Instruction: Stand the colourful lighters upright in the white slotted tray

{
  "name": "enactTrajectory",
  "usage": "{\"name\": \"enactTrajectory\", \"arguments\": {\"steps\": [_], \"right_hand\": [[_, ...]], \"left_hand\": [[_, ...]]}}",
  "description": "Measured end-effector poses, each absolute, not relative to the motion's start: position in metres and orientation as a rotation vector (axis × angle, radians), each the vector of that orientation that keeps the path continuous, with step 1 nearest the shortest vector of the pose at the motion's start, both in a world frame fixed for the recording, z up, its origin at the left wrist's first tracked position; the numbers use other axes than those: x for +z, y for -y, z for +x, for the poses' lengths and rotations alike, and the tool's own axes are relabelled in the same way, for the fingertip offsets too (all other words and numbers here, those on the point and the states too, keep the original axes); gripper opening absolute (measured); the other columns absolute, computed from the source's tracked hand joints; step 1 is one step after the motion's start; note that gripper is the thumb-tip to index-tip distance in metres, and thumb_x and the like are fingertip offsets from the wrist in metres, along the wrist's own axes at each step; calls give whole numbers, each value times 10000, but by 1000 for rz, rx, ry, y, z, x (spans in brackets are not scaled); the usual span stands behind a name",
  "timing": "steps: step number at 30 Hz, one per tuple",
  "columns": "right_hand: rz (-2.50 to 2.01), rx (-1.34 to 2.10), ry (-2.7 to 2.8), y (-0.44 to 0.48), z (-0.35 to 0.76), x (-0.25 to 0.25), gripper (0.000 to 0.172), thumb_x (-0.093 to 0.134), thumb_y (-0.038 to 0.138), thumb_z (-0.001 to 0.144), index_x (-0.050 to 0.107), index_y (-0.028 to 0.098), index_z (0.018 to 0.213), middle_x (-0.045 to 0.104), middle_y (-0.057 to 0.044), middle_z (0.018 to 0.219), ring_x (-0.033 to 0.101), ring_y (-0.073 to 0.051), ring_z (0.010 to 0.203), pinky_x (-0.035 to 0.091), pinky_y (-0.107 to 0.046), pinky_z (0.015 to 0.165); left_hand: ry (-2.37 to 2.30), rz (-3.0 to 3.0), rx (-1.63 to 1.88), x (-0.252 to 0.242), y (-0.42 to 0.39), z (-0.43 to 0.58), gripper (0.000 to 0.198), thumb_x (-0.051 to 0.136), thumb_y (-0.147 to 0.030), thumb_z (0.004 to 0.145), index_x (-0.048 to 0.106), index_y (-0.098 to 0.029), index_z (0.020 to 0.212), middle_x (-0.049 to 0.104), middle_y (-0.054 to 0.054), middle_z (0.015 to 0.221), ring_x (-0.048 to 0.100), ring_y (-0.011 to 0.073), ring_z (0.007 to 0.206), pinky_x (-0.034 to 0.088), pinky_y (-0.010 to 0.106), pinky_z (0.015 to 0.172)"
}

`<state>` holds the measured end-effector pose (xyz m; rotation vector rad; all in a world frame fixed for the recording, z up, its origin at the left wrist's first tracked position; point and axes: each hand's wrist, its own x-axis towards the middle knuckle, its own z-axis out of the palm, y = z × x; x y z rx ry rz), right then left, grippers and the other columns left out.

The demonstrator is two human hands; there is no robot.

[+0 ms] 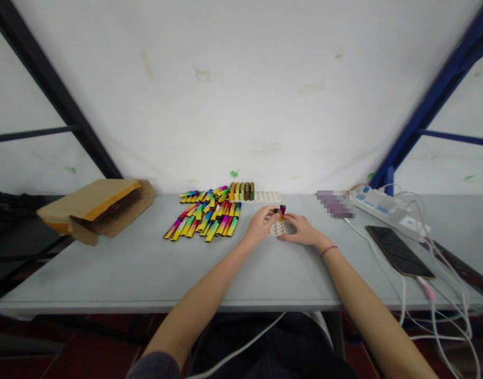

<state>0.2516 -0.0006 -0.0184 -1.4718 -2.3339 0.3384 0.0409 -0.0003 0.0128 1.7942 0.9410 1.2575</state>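
My left hand [262,223] pinches a small rainbow-coloured stick [282,211] upright over a little white slotted tray [277,228] on the grey table [146,263]. My right hand [302,229] wraps round the right side of that tray and steadies it. To the left lies a pile of several rainbow-coloured sticks [204,218]. Behind the pile a row of such sticks [242,190] stands upright, and beside the row lies a second white tray [267,197].
An open brown cardboard box [95,208] lies at the table's left. On the right are a white power strip [383,208], a dark phone [399,251] and several white cables [434,295] trailing over the edge. A white wall stands behind.
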Motion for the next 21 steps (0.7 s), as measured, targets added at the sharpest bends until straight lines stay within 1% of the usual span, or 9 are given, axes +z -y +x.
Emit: {"name": "enactTrajectory", "arguments": {"steps": [7, 13, 17, 19, 21], "right_hand": [[-1465, 323, 2337, 0, 253, -20, 791, 723, 654, 788, 559, 222, 1430, 536, -182, 1502, 500, -380, 1379, 319, -580, 1168], [-1476, 325, 2334, 0, 253, -21, 822, 725, 671, 778, 551, 221, 1444, 526, -179, 1513, 488, -382, 1391, 309, -585, 1173], [-1487, 337, 2338, 1, 252, -19, 820, 721, 654, 788, 539, 207, 1451, 518, -184, 1521, 484, -375, 1394, 298, -579, 1182], [-1485, 339, 2335, 1, 252, -19, 813, 724, 644, 789, 544, 200, 1446, 519, -187, 1519, 484, -374, 1394, 299, -575, 1183], [-1477, 341, 2336, 1, 252, -18, 798, 726, 640, 787, 555, 207, 1435, 526, -182, 1510, 485, -374, 1393, 310, -570, 1178]], "left_hand": [[-984, 1899, 1166, 13, 0, 46, 181, 660, -248, 892, 736, -215, 1052, 738, 73, 1074, 680, 205, 953, 537, 324, 895], [-1013, 2003, 1163, 17, 1, 47, 215, 647, -228, 904, 739, -233, 1098, 734, 79, 1122, 678, 223, 1022, 503, 360, 1011], [-1010, 1979, 1183, 16, 1, 48, 307, 654, -251, 908, 684, -275, 1212, 737, 55, 1109, 685, 220, 1011, 520, 352, 968], [-1033, 1980, 1188, 15, 1, 48, 282, 658, -264, 908, 680, -280, 1189, 739, 45, 1069, 689, 216, 970, 523, 353, 948], [-1053, 2008, 1185, 15, 2, 48, 203, 647, -261, 913, 699, -275, 1109, 738, 39, 1038, 686, 211, 932, 519, 354, 949]]}}
